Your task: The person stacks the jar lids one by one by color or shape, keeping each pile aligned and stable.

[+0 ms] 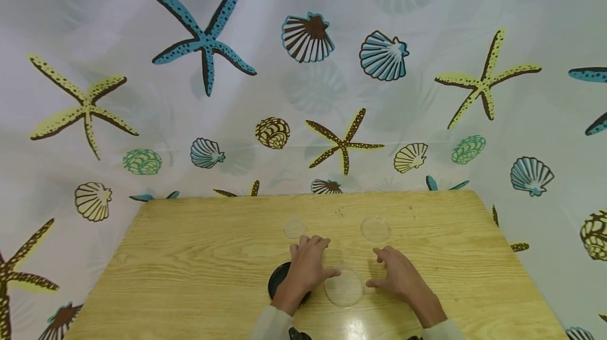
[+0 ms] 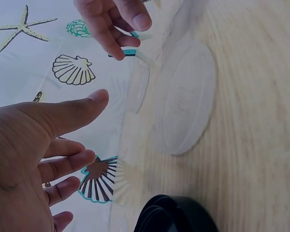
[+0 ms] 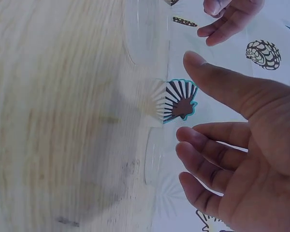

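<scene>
A large clear round lid lies flat on the table between my two hands. My left hand hovers at its left side, fingers spread and holding nothing. Opposite it, at the lid's right, my right hand is held with thumb and fingers apart and bare. Partly hidden under my left forearm is a black round container; the left wrist view shows its stepped black rim. Farther back lie a small clear disc and a medium clear disc.
The wood-grain table reaches back to a white curtain printed with starfish and shells, which also hangs along both sides. A bright glare spot and a few dark marks show on the tabletop.
</scene>
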`<action>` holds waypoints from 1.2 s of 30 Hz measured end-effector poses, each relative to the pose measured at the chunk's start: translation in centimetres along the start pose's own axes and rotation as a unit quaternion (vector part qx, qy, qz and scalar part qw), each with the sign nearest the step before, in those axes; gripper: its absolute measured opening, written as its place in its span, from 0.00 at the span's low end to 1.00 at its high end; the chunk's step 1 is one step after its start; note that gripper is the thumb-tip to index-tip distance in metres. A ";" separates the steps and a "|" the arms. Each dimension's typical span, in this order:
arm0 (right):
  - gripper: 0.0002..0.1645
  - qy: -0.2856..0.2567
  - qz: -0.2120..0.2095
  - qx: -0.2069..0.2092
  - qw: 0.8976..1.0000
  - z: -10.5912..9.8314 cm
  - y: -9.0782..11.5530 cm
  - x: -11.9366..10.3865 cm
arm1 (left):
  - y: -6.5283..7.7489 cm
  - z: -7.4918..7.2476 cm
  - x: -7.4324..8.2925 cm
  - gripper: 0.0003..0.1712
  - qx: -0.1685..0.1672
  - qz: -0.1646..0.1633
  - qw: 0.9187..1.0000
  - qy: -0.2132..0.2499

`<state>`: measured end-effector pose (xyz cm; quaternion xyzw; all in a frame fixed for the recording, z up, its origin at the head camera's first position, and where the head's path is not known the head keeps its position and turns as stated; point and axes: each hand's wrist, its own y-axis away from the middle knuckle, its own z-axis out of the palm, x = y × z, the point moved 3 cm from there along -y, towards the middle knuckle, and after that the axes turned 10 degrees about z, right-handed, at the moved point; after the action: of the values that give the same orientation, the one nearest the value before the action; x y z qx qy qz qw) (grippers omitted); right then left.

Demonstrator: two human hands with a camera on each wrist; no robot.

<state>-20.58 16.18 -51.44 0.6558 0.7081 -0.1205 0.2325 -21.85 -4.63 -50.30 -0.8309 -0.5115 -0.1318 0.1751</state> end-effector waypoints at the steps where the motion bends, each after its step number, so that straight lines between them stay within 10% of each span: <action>1: 0.45 -0.001 0.001 0.002 1.000 -0.1 -0.1 0.0 | -0.1 -0.1 -0.1 0.40 0.002 0.001 1.000 0.002; 36: 0.46 -0.013 0.020 0.012 1.000 -2.9 -1.7 1.2 | -3.2 -0.7 1.1 0.43 0.022 0.008 0.999 0.043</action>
<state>-22.81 18.47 -49.73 0.6710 0.6903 -0.1324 0.2359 -24.29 -2.72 -48.76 -0.8246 -0.4996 -0.1544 0.2159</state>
